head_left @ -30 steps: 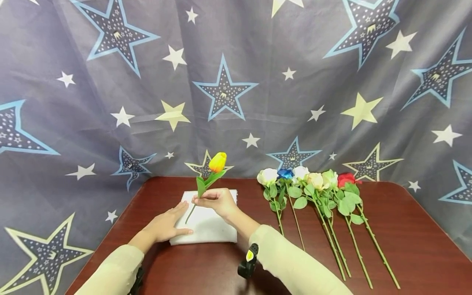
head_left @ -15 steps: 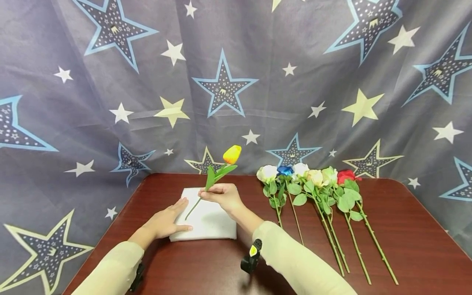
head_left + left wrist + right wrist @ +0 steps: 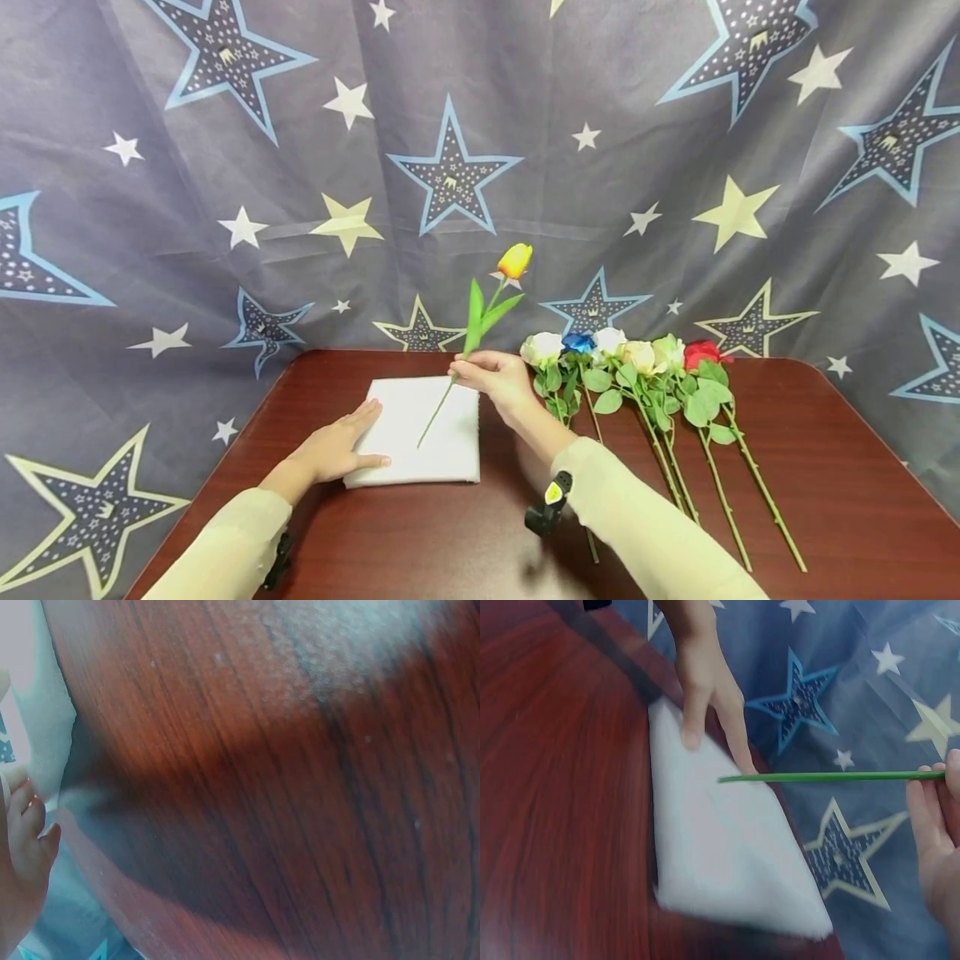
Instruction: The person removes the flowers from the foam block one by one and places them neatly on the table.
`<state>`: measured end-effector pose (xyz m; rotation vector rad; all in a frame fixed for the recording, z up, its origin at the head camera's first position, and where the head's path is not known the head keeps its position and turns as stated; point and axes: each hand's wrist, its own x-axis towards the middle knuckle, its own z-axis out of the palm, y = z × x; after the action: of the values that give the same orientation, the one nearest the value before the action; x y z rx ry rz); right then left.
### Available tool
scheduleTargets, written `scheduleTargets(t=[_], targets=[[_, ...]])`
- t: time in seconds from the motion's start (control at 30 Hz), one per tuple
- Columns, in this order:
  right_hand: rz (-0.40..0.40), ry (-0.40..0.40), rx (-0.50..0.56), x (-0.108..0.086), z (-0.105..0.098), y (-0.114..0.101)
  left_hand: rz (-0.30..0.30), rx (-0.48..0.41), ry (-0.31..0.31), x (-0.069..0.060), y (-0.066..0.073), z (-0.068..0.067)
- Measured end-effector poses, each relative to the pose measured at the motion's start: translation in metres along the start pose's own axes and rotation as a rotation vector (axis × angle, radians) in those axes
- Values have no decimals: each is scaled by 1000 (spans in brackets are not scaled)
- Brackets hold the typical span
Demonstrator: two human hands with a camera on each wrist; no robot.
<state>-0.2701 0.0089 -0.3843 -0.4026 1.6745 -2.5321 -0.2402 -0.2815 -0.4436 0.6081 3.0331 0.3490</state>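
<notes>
A yellow-orange tulip point(image 3: 514, 261) with green leaves is pinched by its stem in my right hand point(image 3: 498, 383). It leans up to the right, and its lower stem passes over a white foam block point(image 3: 420, 458). In the right wrist view the green stem point(image 3: 832, 777) stretches from the fingers of the right hand point(image 3: 937, 832), its bare end in front of the block. My left hand point(image 3: 330, 450) rests on the block's left side with fingers straight and thumb spread. The left wrist view catches part of the left hand point(image 3: 26, 855) at its edge.
To the right on the brown table point(image 3: 817, 467) lie several long-stemmed roses: white point(image 3: 542, 348), blue point(image 3: 578, 342), cream point(image 3: 640, 356) and red point(image 3: 703, 353) among them. A grey curtain point(image 3: 300, 167) with stars hangs behind the table's far edge.
My right hand has moved up and to the right with the tulip, and the stem's end has shifted right and looks lifted off the foam block. The left hand stays in place.
</notes>
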Motion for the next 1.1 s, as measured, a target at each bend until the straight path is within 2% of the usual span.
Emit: scheduleTargets(t=[0.17,0.3,0.5,0.73,1.1], targets=[[44,35,-68,-8,-34,-8,6,-11,-11,0,1,-1],[114,64,-134,-15,-61,-11,6,-14,-15,-1,1,-2],[172,66,-212,-27,-88,-10,2,-18,-10,-3,2,-4],[241,50,-318,-45,-100,2,12,-16,-18,0,2,-4],[343,19,-425,-65,-95,10,7,-29,-38,0,2,-6]])
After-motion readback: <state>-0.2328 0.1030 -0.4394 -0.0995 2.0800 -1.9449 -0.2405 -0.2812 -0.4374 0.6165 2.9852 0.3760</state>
